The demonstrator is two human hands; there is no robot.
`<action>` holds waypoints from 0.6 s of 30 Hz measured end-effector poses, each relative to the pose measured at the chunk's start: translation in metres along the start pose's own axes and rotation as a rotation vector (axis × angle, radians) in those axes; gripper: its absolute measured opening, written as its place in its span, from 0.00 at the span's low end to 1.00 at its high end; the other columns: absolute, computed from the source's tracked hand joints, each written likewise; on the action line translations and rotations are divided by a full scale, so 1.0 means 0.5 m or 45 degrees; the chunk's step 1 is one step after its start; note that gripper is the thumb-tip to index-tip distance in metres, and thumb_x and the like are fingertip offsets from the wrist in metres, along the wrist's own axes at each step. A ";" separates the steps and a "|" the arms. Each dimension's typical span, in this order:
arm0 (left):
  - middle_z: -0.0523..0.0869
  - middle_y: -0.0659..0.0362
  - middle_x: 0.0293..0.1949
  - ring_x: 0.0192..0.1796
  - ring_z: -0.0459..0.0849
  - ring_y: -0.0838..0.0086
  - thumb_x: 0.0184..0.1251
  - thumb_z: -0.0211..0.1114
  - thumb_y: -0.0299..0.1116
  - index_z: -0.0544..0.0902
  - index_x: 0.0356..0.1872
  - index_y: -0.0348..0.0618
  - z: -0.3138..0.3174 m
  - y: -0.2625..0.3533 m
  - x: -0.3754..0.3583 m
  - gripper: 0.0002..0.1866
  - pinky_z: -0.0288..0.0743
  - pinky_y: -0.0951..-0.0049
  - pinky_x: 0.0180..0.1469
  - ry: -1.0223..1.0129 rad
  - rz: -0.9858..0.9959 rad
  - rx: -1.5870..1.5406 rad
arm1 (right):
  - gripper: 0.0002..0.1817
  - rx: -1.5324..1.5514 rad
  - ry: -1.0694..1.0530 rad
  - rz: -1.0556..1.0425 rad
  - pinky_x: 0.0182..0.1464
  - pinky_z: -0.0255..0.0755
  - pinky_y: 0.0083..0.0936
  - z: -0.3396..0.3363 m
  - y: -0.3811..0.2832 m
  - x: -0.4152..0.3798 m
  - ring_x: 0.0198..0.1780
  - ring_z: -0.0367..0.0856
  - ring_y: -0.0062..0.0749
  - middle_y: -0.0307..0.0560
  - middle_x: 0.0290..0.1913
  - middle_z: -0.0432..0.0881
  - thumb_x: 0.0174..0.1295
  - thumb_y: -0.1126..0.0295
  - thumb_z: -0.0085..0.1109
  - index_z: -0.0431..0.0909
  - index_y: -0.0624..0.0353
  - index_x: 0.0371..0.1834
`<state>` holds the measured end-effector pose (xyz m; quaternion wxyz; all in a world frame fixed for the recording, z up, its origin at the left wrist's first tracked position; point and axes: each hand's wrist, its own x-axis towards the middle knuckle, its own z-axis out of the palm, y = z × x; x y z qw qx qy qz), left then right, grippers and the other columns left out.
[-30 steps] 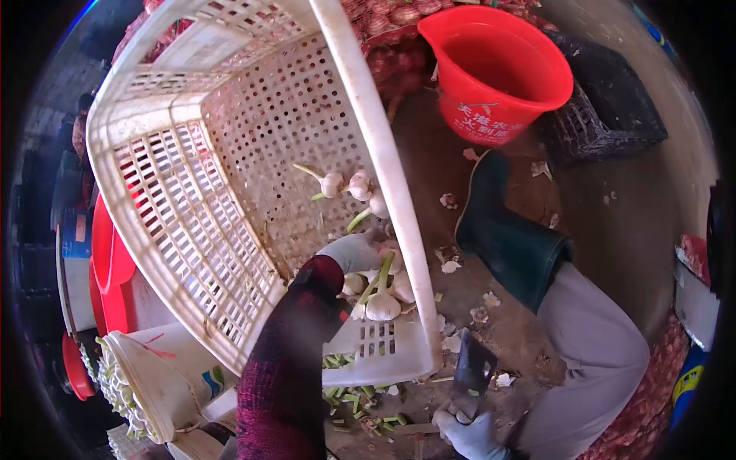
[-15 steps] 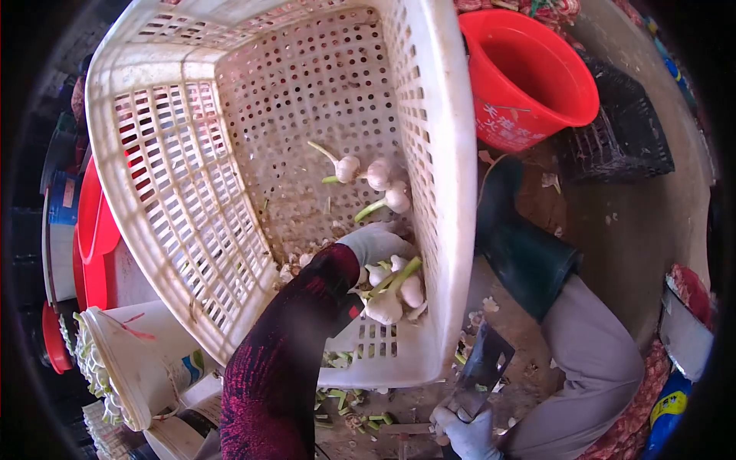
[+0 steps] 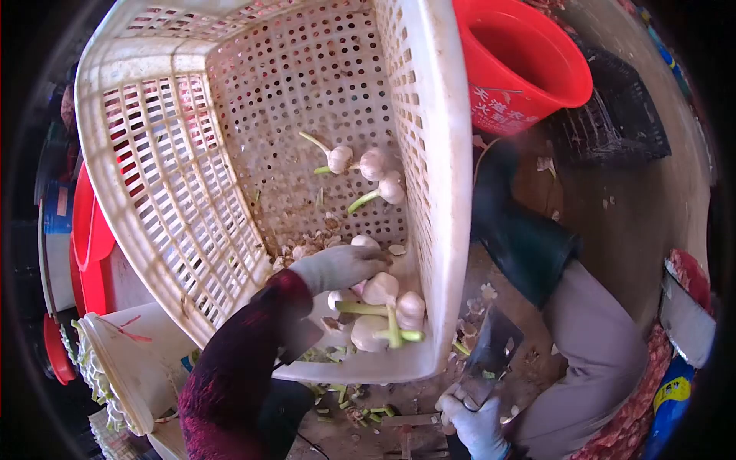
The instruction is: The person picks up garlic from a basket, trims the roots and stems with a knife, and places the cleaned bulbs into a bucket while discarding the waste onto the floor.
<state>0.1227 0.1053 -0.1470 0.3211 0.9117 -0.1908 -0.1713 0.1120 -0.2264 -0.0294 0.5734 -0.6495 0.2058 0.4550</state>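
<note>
Inside a tilted white plastic crate (image 3: pixel 452 230), my gloved left hand (image 3: pixel 341 270) reaches over a small pile of garlic bulbs. Its fingers are stretched out against a garlic bulb (image 3: pixel 380 290) without closing round it. More garlic (image 3: pixel 411 307) with green stems lies just below, in the crate's near corner. Farther up the crate floor rest several bulbs, among them one garlic bulb (image 3: pixel 391 188) with a cut green stalk. At the bottom, outside the crate, my gloved right hand (image 3: pixel 477 429) grips a knife with a broad dark blade (image 3: pixel 497 345) pointing up.
A red bucket (image 3: pixel 521 65) and a black crate (image 3: pixel 613 115) stand at upper right. My boot (image 3: pixel 521 230) is beside the white crate. A white bucket (image 3: pixel 138 368) of stem pieces is at left. Trimmed green stems (image 3: pixel 345 402) litter the floor.
My left hand has drawn back toward the lower left, and the nearest garlic bulbs have shifted and turned. The right hand with the knife stays nearly in place. The view has moved slightly.
</note>
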 end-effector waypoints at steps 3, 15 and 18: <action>0.77 0.53 0.57 0.57 0.78 0.64 0.61 0.60 0.27 0.71 0.64 0.44 -0.018 0.033 -0.074 0.27 0.76 0.72 0.54 0.198 0.028 -0.088 | 0.04 -0.232 -0.083 -0.186 0.20 0.67 0.17 -0.008 -0.002 -0.001 0.18 0.75 0.19 0.39 0.19 0.78 0.53 0.79 0.58 0.77 0.63 0.22; 0.79 0.56 0.50 0.53 0.78 0.71 0.42 0.73 0.18 0.68 0.60 0.36 -0.079 0.180 -0.152 0.38 0.75 0.73 0.56 0.705 -0.880 -1.152 | 0.07 -0.256 -0.150 -0.320 0.22 0.67 0.19 -0.021 0.000 -0.032 0.19 0.74 0.18 0.37 0.18 0.76 0.56 0.76 0.60 0.74 0.61 0.23; 0.76 0.55 0.53 0.54 0.77 0.69 0.44 0.72 0.18 0.69 0.61 0.41 -0.118 0.252 -0.204 0.38 0.75 0.67 0.56 0.909 -0.920 -1.167 | 0.04 -0.371 -0.223 -0.329 0.23 0.69 0.18 -0.026 -0.007 -0.061 0.20 0.75 0.19 0.38 0.20 0.78 0.58 0.76 0.59 0.75 0.61 0.27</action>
